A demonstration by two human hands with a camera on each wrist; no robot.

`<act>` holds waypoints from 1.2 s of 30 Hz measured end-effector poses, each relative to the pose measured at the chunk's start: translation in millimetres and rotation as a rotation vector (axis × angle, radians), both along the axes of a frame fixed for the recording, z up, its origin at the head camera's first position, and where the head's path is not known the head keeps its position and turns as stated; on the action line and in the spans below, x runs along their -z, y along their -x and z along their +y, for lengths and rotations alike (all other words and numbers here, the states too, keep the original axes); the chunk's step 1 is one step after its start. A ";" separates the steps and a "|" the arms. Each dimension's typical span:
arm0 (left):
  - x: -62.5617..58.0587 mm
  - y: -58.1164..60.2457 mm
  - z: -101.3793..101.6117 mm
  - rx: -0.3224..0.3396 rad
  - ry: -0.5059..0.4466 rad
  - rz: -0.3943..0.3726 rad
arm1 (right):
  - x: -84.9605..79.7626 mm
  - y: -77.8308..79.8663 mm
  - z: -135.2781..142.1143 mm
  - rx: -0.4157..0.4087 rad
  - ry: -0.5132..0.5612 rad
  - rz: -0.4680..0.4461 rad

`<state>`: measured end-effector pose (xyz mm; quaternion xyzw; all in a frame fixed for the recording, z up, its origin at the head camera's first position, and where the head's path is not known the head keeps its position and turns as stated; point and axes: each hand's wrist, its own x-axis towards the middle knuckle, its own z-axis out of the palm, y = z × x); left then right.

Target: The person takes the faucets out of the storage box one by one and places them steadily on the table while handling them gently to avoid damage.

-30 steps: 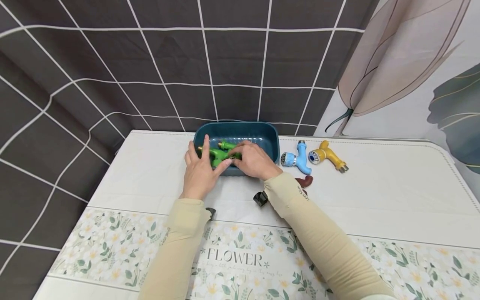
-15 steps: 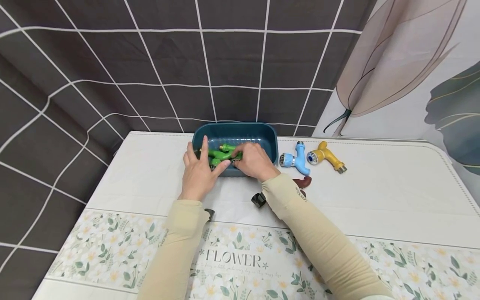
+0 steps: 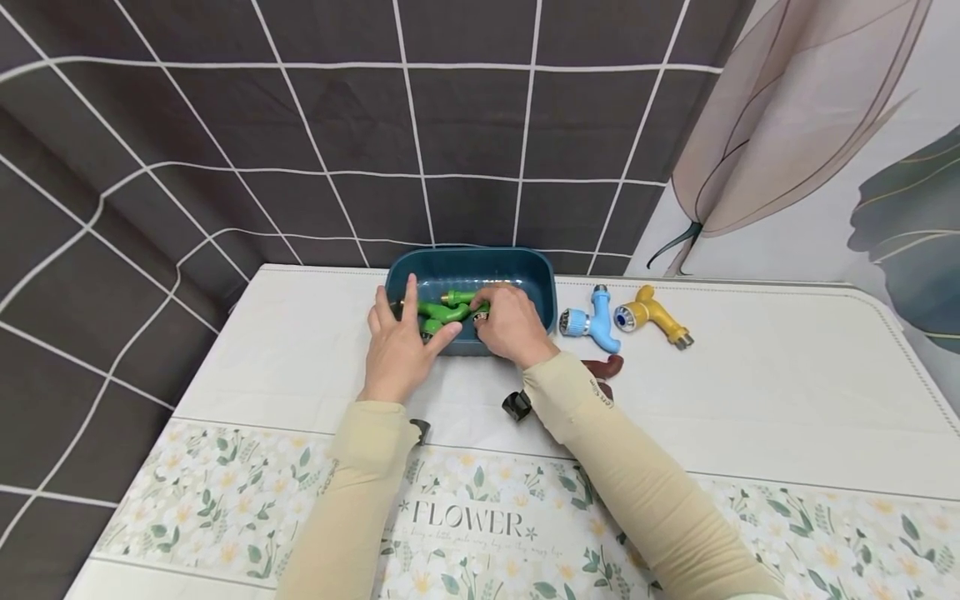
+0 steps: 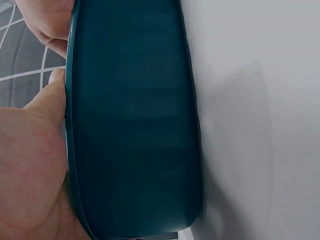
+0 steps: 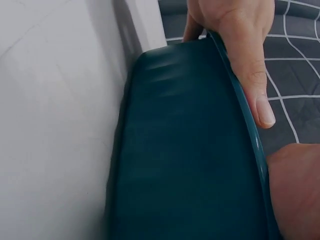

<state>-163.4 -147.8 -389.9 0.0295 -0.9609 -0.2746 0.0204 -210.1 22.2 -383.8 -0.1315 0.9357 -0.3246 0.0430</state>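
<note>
A dark teal plastic basin (image 3: 510,258) holds several green faucets (image 3: 442,312) towards its left half. My left hand (image 3: 396,350) lies at the basin's left end with its fingers straight and spread over the inside. Its thumb (image 5: 252,85) rests along the near rim in the right wrist view. Inside the basin, my right hand (image 3: 513,323) reaches over the near rim, fingers curled round a green faucet (image 3: 481,314) with a silver end. Most of that faucet is hidden by the hand. In the left wrist view the basin's outer wall (image 4: 135,120) covers the hands' work.
Right of the basin lie a light blue faucet (image 3: 596,321) and a yellow faucet (image 3: 654,316). A dark brown faucet (image 3: 606,367) and a black piece (image 3: 517,405) show beside the right sleeve. Another black piece (image 3: 423,430) sticks out by the left sleeve. A dark gridded cloth (image 3: 472,117) hangs behind.
The right hand has shifted slightly right within the basin, and the green faucet's silver end shows more at its fingertips. The left hand stays at the basin's left end.
</note>
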 end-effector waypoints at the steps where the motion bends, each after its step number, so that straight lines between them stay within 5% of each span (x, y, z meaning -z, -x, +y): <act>1: 0.1 0.0 0.2 0.000 0.002 -0.001 | 0.3 -0.6 -0.2 0.013 0.001 -0.002; 36: 1.9 0.2 -0.2 0.001 -0.007 0.004 | 3.8 -5.2 0.3 0.012 0.037 0.206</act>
